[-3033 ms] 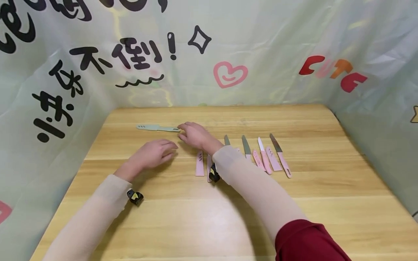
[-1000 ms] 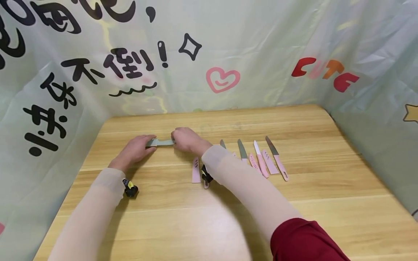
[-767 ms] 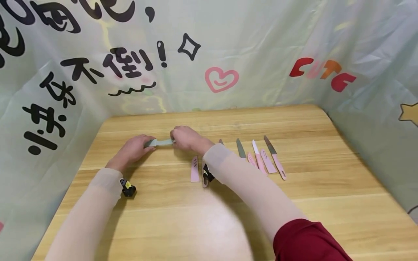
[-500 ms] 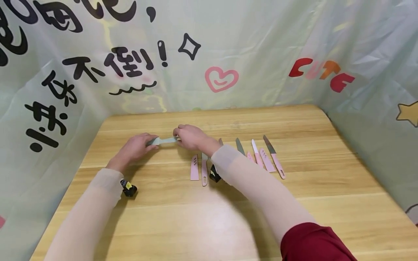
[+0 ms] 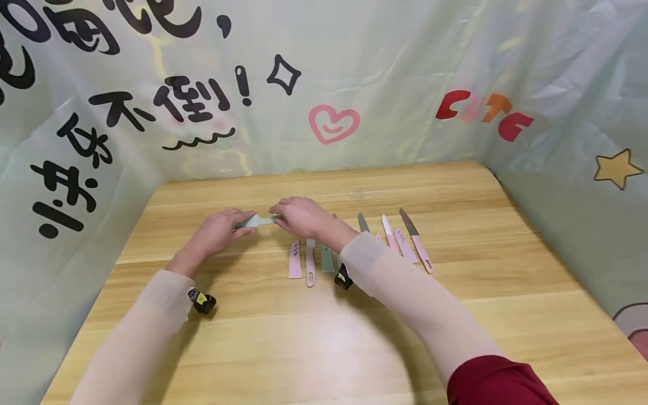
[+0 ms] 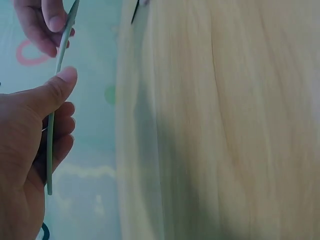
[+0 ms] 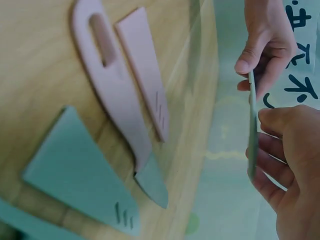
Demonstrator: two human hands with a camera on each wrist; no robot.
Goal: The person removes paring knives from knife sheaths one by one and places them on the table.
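Note:
A pale green knife point(image 5: 265, 220) in a matching sheath point(image 6: 49, 155) is held level above the far left of the table. My left hand point(image 5: 217, 229) grips the sheathed end, thumb on one face and fingers on the other. At the handle end my right hand point(image 5: 304, 216) pinches between thumb and fingers. Through the right wrist view the knife appears edge-on, spanning both hands. Nearby lie a pink sheath point(image 5: 295, 261), a pink-handled knife point(image 7: 112, 95) with a grey-green blade, and a green sheath point(image 7: 82, 170). My right forearm hides part of the row.
Farther right on the wooden table point(image 5: 283, 349) lie a grey-green blade point(image 5: 363, 222), a white-bladed pink knife point(image 5: 388, 232), a pink sheath point(image 5: 406, 247) and a dark-bladed pink knife point(image 5: 417, 242). A printed curtain point(image 5: 395, 73) surrounds the back and sides.
Three seconds ago the green knife lay on the table, my right hand at its handle and my left hand apart. Both hands now hold it raised. Lately they have shifted slightly right.

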